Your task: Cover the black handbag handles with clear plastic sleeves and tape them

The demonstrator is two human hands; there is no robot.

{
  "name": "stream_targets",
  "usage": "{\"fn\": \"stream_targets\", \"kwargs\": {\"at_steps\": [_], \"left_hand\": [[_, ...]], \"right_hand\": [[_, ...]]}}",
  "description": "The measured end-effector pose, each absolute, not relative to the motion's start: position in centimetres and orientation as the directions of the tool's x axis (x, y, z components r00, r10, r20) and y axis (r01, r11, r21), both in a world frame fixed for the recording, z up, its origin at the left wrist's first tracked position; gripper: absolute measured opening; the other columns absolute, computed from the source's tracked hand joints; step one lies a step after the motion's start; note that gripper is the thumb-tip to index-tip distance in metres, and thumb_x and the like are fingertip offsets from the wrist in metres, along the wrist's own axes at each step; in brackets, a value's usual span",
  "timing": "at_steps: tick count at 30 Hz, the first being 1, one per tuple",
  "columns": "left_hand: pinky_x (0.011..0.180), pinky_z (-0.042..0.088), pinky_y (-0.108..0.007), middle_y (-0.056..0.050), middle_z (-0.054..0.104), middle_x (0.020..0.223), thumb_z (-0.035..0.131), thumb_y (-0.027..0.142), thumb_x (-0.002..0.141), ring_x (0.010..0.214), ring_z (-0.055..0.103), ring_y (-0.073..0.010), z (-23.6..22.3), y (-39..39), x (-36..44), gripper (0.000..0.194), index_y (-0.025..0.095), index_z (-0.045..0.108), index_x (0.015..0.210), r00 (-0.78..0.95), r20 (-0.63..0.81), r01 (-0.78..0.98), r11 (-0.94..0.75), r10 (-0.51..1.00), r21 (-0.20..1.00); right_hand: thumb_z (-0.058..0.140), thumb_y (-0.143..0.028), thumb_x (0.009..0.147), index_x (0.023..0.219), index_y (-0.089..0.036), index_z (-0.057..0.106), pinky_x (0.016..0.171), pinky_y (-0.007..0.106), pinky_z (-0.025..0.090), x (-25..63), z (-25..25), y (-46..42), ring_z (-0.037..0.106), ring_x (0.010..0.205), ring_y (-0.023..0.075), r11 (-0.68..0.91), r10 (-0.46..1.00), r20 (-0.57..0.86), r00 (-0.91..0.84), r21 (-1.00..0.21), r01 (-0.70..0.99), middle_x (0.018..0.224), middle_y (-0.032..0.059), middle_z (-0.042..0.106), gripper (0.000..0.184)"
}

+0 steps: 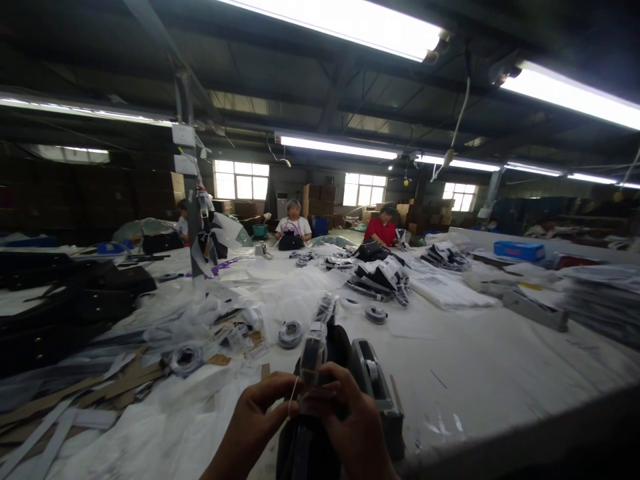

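Observation:
My left hand [263,407] is closed in a pinch on a thin white string [293,398], which curves up past the fingertips. Beside it, my right hand [353,417] has its fingers closed around a dark strap [312,353] wrapped in clear plastic. The two hands nearly meet at the lower end of this strap. Under them lies a black bag [305,450], partly hidden by my hands. Just right of my right hand stands a grey tape dispenser [373,373].
Coiled wrapped straps [290,335] lie ahead on the white table [450,373]. Cardboard strips [115,387] and plastic film cover the left side, with black bags [100,293] beyond. A metal post [193,220] rises at left. Two co-workers [293,223] sit across the table.

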State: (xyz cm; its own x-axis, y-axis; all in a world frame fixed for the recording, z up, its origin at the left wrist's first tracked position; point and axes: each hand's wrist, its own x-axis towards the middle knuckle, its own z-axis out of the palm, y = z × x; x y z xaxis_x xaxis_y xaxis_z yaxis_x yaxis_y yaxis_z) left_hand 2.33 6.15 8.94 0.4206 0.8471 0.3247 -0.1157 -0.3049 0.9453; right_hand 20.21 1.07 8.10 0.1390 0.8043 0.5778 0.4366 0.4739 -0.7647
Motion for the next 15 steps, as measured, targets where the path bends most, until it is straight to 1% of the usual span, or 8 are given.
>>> {"fn": "stream_targets", "kwargs": {"at_steps": [2, 5, 7, 9, 11, 12, 14, 15], "left_hand": [[0.081, 0.053, -0.027, -0.004, 0.073, 0.091, 0.076, 0.03, 0.076, 0.089, 0.068, -0.0231, 9.5, 5.8, 2.4, 0.019, 0.022, 0.078, 0.094, 0.385, 0.345, -0.076, -0.343, 0.856, 0.936], [0.084, 0.054, -0.027, -0.004, 0.075, 0.095, 0.076, 0.02, 0.075, 0.093, 0.07, -0.0227, 10.3, 5.3, 2.8, 0.018, 0.023, 0.077, 0.093, 0.346, 0.388, 0.012, -0.417, 0.854, 0.909], [0.087, 0.055, -0.026, -0.003, 0.075, 0.097, 0.076, 0.015, 0.074, 0.096, 0.07, -0.0217, 10.8, 5.0, 3.2, 0.021, 0.025, 0.077, 0.093, 0.339, 0.452, 0.069, -0.501, 0.825, 0.863], [0.085, 0.056, -0.023, -0.002, 0.075, 0.097, 0.075, 0.013, 0.075, 0.094, 0.071, -0.0198, 11.0, 5.0, 3.4, 0.023, 0.026, 0.075, 0.095, 0.356, 0.549, 0.1, -0.615, 0.756, 0.782], [0.081, 0.057, -0.02, -0.002, 0.075, 0.097, 0.072, 0.011, 0.078, 0.089, 0.072, -0.0174, 10.9, 5.2, 3.5, 0.026, 0.026, 0.073, 0.1, 0.389, 0.65, 0.117, -0.736, 0.652, 0.667], [0.078, 0.058, -0.019, -0.002, 0.075, 0.097, 0.069, 0.011, 0.081, 0.087, 0.072, -0.0163, 10.7, 5.3, 3.4, 0.028, 0.026, 0.071, 0.103, 0.411, 0.688, 0.132, -0.786, 0.598, 0.604], [0.075, 0.058, -0.016, -0.003, 0.074, 0.096, 0.063, 0.01, 0.085, 0.083, 0.073, -0.0146, 10.2, 5.7, 3.1, 0.03, 0.026, 0.069, 0.11, 0.452, 0.74, 0.17, -0.862, 0.498, 0.477], [0.074, 0.058, -0.016, -0.004, 0.074, 0.096, 0.061, 0.01, 0.087, 0.083, 0.073, -0.0142, 9.8, 5.9, 2.9, 0.031, 0.026, 0.068, 0.113, 0.464, 0.758, 0.192, -0.887, 0.459, 0.419]], "right_hand": [[0.073, -0.012, 0.077, 0.127, -0.034, 0.053, 0.069, 0.024, 0.054, 20.3, 8.4, 1.2, 0.072, 0.072, 0.018, 0.469, 0.773, 0.627, 0.096, -0.667, 0.579, 0.083, -0.0055, 0.076, 0.058], [0.071, -0.009, 0.077, 0.145, -0.034, 0.035, 0.066, 0.03, 0.052, 20.4, 9.2, 1.4, 0.071, 0.068, 0.0214, 0.48, 0.719, 0.693, -0.06, -0.432, 0.764, 0.082, -0.004, 0.076, 0.081], [0.068, -0.004, 0.076, 0.151, -0.032, 0.022, 0.063, 0.031, 0.049, 20.4, 9.8, 1.7, 0.069, 0.064, 0.0222, 0.479, 0.709, 0.684, -0.17, -0.29, 0.828, 0.079, -0.0032, 0.076, 0.093], [0.065, -0.001, 0.074, 0.154, -0.029, 0.015, 0.06, 0.031, 0.047, 20.4, 10.2, 2.0, 0.068, 0.06, 0.0222, 0.471, 0.721, 0.65, -0.238, -0.208, 0.857, 0.076, -0.0023, 0.075, 0.099], [0.063, 0.0, 0.073, 0.154, -0.029, 0.016, 0.06, 0.032, 0.046, 20.5, 10.4, 2.2, 0.067, 0.056, 0.0216, 0.471, 0.737, 0.619, -0.272, -0.181, 0.864, 0.072, -0.0018, 0.074, 0.099], [0.063, 0.0, 0.073, 0.154, -0.03, 0.018, 0.061, 0.032, 0.046, 20.6, 10.4, 2.2, 0.067, 0.056, 0.0217, 0.471, 0.746, 0.608, -0.271, -0.195, 0.86, 0.072, -0.0014, 0.074, 0.098], [0.062, 0.0, 0.072, 0.153, -0.034, 0.021, 0.066, 0.033, 0.049, 20.7, 10.5, 2.0, 0.069, 0.064, 0.023, 0.479, 0.772, 0.593, -0.228, -0.307, 0.823, 0.079, 0.0, 0.076, 0.097], [0.062, 0.0, 0.072, 0.152, -0.035, 0.021, 0.071, 0.034, 0.05, 20.8, 10.5, 1.8, 0.07, 0.072, 0.0237, 0.49, 0.794, 0.575, -0.196, -0.416, 0.766, 0.086, 0.0004, 0.077, 0.096]]}}
